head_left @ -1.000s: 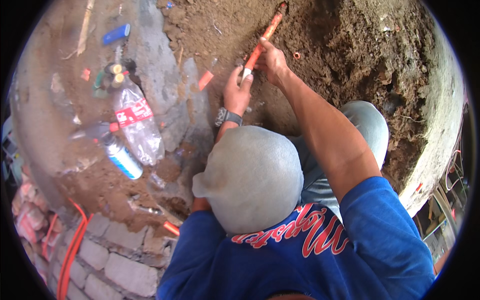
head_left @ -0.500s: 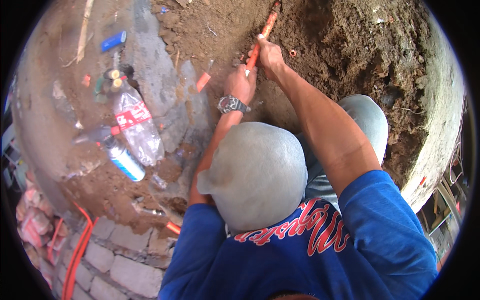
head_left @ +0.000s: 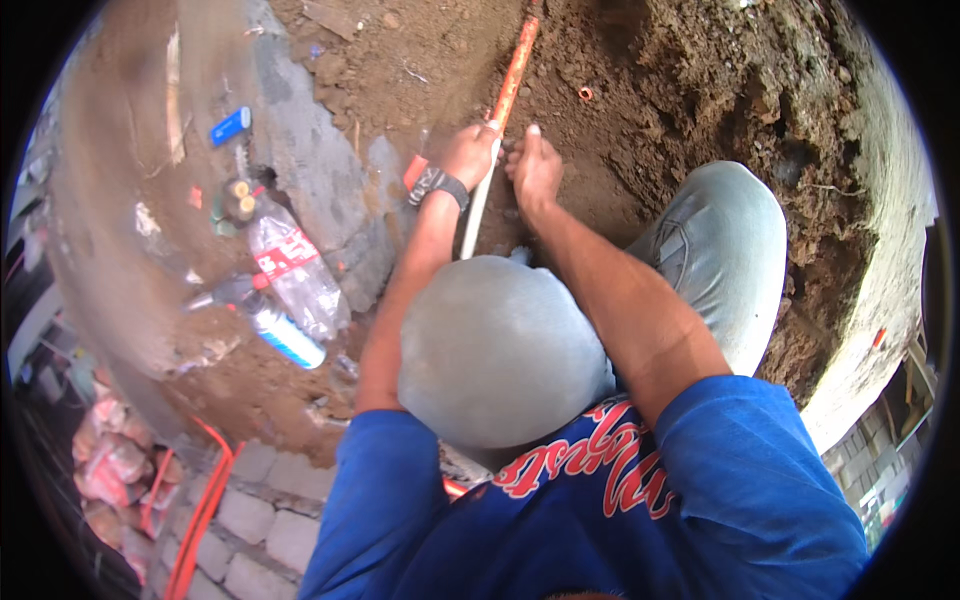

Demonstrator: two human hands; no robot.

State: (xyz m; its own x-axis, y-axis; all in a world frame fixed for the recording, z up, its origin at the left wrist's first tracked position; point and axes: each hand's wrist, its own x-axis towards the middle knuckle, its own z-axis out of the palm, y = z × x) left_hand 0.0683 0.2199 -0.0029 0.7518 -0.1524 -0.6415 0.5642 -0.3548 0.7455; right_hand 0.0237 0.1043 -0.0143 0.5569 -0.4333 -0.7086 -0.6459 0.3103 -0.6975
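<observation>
A muddy orange pipe [head_left: 515, 75] slopes down from the dirt at the top of the view. Where it meets a white pipe [head_left: 480, 210], my left hand [head_left: 470, 155] is closed round the joint, a dark watch [head_left: 437, 187] on its wrist. The lower end of the white pipe is hidden behind my raised knee [head_left: 500, 350]. Just right of the pipes is my right hand [head_left: 537, 172], apart from them, thumb up and fingers loosely bent with nothing seen in them.
At left lie a clear plastic bottle [head_left: 295, 265], a blue and white canister with a torch head [head_left: 285, 335] and a small blue object [head_left: 231, 126]. Loose soil [head_left: 740, 90] banks up on the right. Orange tubing [head_left: 208, 510] crosses the blocks at lower left.
My right hand has let go of the orange pipe and come down beside it. More of the white pipe now shows below my left hand, which has shifted slightly left.
</observation>
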